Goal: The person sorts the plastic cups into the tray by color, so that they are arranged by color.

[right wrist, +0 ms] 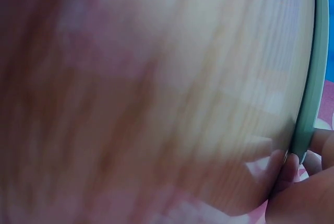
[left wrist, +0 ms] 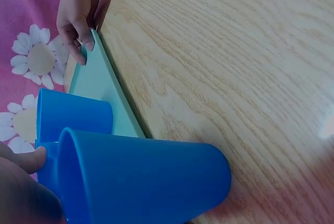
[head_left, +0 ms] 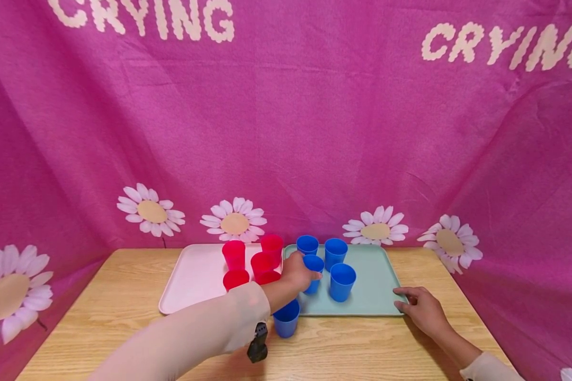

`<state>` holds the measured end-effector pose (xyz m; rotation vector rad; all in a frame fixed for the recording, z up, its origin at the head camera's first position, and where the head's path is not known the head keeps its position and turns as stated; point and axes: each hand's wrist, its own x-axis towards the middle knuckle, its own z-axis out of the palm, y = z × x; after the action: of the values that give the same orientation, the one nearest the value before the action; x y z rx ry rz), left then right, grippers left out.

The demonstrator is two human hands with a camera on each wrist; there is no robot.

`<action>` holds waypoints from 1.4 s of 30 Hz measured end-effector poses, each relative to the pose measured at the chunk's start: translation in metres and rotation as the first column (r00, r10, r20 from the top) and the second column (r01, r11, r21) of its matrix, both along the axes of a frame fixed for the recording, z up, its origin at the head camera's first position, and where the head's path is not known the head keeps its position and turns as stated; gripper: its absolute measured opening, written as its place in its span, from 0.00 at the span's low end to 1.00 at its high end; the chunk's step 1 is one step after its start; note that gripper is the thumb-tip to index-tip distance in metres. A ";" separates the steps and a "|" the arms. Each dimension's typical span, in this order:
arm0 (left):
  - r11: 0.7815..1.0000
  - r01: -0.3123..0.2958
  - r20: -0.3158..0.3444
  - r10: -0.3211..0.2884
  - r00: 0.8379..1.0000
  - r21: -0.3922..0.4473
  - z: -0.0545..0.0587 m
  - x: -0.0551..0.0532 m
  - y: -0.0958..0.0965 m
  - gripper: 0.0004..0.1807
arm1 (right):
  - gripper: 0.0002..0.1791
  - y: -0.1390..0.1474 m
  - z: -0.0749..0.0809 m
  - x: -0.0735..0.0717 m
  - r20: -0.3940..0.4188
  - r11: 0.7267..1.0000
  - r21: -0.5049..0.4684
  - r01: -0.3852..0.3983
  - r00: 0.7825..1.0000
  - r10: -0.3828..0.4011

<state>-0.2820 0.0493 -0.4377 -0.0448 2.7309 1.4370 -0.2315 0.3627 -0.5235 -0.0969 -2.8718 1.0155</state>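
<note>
My left hand (head_left: 289, 278) reaches across to the green tray (head_left: 374, 286) and grips a blue cup (head_left: 313, 264) at its left part, the thumb lying near the rim; the other fingers are largely hidden. Around it on that tray stand several more blue cups, one close on the right (head_left: 342, 286). Another blue cup (head_left: 286, 321) stands on the wooden table in front of the trays, large in the left wrist view (left wrist: 146, 177). My right hand (head_left: 424, 312) pinches the tray's front right corner between thumb and fingers, as the right wrist view shows at the green rim (right wrist: 308, 109).
To the left lies a pink tray (head_left: 188, 283) with several red cups (head_left: 233, 256), some partly covered by my left forearm. The wooden table (head_left: 100, 328) extends in front. Behind it hangs a pink cloth (head_left: 286, 132) with daisies.
</note>
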 end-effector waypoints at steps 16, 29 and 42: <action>1.000 0.010 0.009 -0.010 1.000 -0.025 0.005 0.001 0.001 0.34 | 0.18 0.000 0.000 0.000 -0.017 1.000 0.009 -0.006 1.000 0.006; 0.996 0.071 -0.031 -0.069 0.997 0.059 0.028 0.019 -0.018 0.42 | 0.18 0.002 0.000 -0.001 -0.006 1.000 0.012 -0.005 1.000 0.005; 0.950 0.243 -0.058 -0.237 0.970 0.194 0.030 0.066 -0.063 0.45 | 0.18 0.002 -0.003 -0.001 -0.025 1.000 0.021 -0.003 1.000 0.004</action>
<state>-0.2159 -0.0136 -0.4082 0.3126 2.4940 1.6395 -0.2324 0.3645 -0.5264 -0.0776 -2.8607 0.9792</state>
